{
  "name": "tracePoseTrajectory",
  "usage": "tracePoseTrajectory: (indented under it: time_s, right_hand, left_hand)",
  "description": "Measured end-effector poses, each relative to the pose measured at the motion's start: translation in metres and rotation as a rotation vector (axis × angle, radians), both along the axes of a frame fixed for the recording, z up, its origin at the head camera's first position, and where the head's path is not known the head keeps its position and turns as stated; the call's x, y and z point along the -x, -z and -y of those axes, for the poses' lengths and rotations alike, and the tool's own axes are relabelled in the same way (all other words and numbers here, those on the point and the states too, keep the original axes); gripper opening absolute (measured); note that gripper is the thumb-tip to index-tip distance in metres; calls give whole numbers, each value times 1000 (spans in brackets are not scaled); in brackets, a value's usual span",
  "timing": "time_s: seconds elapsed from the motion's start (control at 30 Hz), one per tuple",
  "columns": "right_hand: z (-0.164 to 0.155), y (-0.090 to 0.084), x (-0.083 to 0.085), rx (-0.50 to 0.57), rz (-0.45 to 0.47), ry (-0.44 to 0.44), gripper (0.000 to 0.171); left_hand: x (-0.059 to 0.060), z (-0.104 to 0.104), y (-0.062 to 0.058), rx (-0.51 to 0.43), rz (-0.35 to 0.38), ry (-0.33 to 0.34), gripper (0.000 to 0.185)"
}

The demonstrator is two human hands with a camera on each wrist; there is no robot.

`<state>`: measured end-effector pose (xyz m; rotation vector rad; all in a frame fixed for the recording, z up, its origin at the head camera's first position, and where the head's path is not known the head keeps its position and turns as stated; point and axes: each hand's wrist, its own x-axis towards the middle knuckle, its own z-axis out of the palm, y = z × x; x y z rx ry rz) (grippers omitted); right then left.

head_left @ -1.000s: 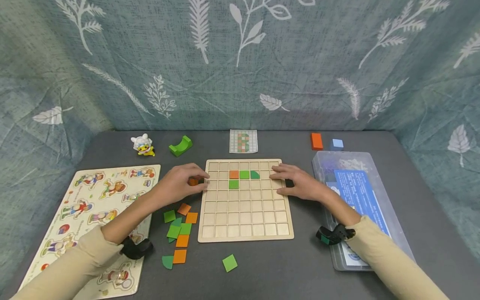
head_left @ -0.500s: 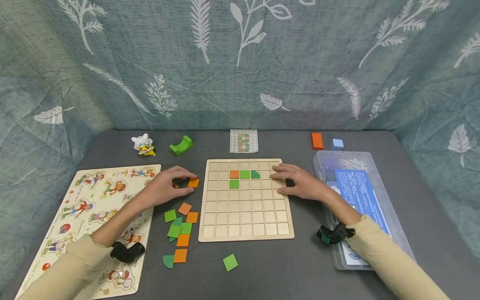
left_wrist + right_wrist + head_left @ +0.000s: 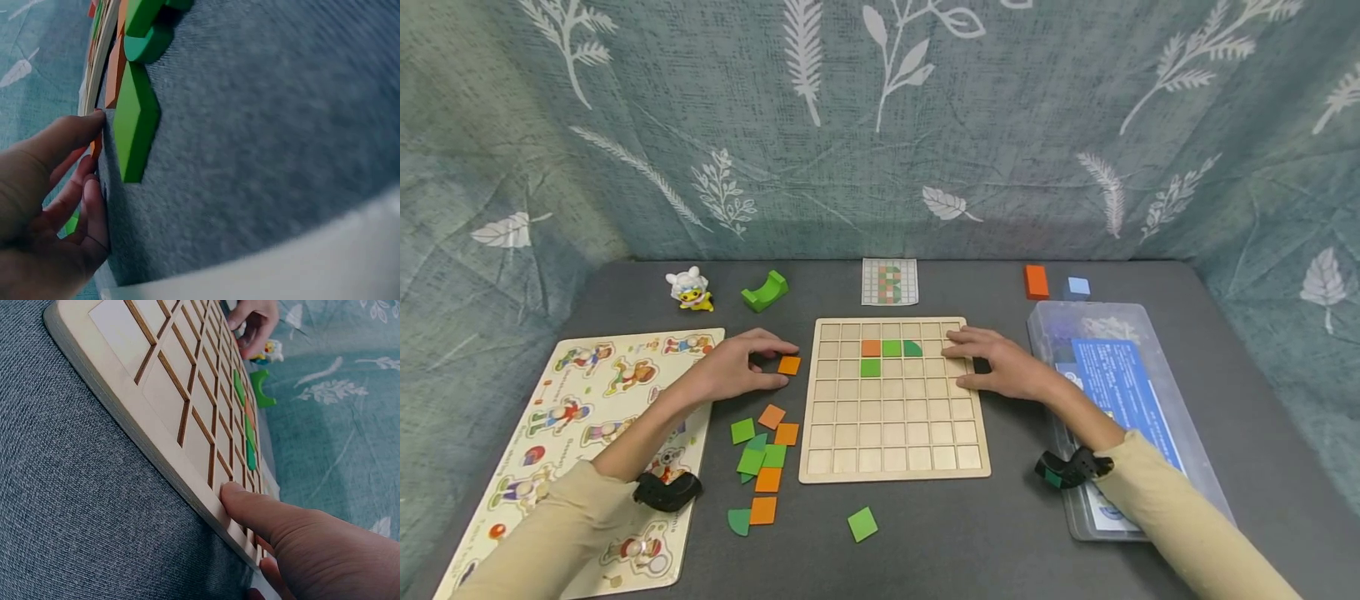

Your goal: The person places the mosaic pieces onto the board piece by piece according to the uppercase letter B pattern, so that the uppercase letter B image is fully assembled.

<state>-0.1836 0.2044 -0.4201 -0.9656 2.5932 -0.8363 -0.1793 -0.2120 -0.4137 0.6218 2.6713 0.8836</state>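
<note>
Now the left hand (image 3: pixel 737 371) rests on the grey table (image 3: pixel 1075 567) just left of the wooden grid board (image 3: pixel 891 467), its thumb and forefinger curved loosely around an orange square tile (image 3: pixel 788 364) that lies flat on the table beside the board's left edge. The head view shows the fingertips beside the tile; whether they press it cannot be told. One second ago this hand was at the board's left edge with the tile hidden under the fingers; half a second ago it had drawn back leftward and the tile showed at its fingertips. It has since barely moved, so the tile appears to have been set down outside the grid, not placed in a cell. The right hand (image 3: pixel 1000 367) lies flat, fingers extended, on the board's right edge near its far corner, holding nothing, and has kept this position throughout. On the board, an orange tile, a green tile and a green quarter-round sit in one row with a second green tile below, unchanged. Loose green and orange tiles (image 3: pixel 760 458) lie near the board's near-left corner. A pattern card (image 3: pixel 889 282) lies beyond the board's far edge.
</note>
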Motion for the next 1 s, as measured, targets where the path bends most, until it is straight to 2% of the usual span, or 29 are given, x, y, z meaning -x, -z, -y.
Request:
tracePoseTrajectory:
  time_s: [0.57, 0.8, 0.9, 1.0]
  right_hand:
    - [-1, 0, 0, 3, 0, 11, 48]
    - [0, 0, 1, 3, -5, 6, 48]
    - [0, 0, 1, 3, -3, 5, 48]
    - [0, 1, 1, 2, -3, 5, 48]
  left_hand:
    - [2, -10, -4, 5, -2, -3, 34]
    - [6, -8, -15, -12, 45, -3, 35]
    - [8, -17, -20, -30, 32, 9, 37]
    - [11, -34, -25, -65, 0, 36, 39]
